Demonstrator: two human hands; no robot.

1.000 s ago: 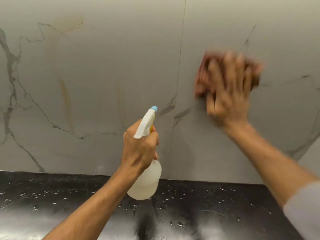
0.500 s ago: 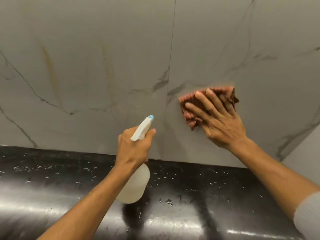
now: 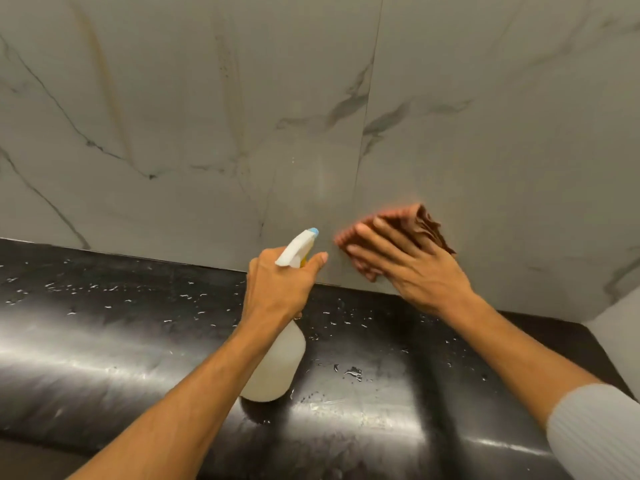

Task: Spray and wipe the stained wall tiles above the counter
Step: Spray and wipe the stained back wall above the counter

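My left hand grips a white spray bottle by its neck, the blue-tipped nozzle pointing at the wall. My right hand presses a brown-red cloth flat against the grey marble-look wall tiles, low on the wall just above the counter. Its fingers lie straight over the cloth, which is blurred at its left edge. Yellow-brown streak stains run down the left tile. A vertical joint divides the two tiles.
A glossy black counter runs below the tiles, dotted with water drops. A pale side wall closes the corner at the right. A grey sleeve covers my right upper arm.
My right hand has carried the cloth down the right tile from high up to just above the counter and leftward. The view has tilted down. The left hand keeps its hold on the bottle.
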